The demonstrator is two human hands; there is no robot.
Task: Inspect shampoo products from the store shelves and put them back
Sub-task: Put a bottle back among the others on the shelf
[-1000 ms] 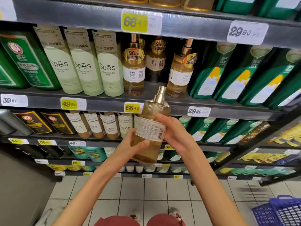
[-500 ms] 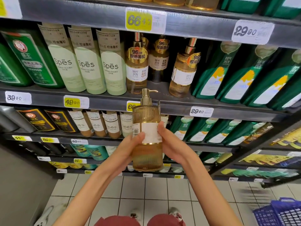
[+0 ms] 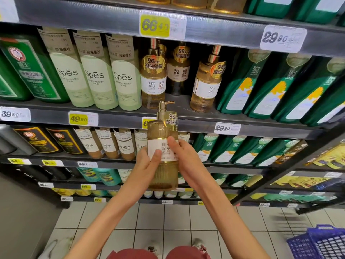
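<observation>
Both hands hold one amber pump bottle point(image 3: 164, 174) upright in front of the shelving, level with the edge of the middle shelf point(image 3: 121, 120) and clear of it. The left hand point(image 3: 145, 165) wraps the bottle's left side, its thumb lying across the white label. The right hand point(image 3: 188, 161) closes on the right side, its thumb also on the label – a firm two-handed grip round the body. The bottle is ribbed, translucent plastic with a gold pump head turned to the right and a gold neck tag. Its contents look golden-brown through the wall, though the fill level cannot be told.

On the shelf just behind stand three matching gold bottles point(image 3: 153, 79): two at the front and one set further back between them. To their left is a row of pale green Spēs bottles point(image 3: 123, 75), opaque, so what is inside is hidden. To the right, dark green bottles point(image 3: 240, 85) lean in a row. A yellow price tag point(image 3: 155, 26) sits on the shelf edge above. A blue plastic basket point(image 3: 321, 243) stands on the tiled floor at lower right – what it holds cannot be seen.
</observation>
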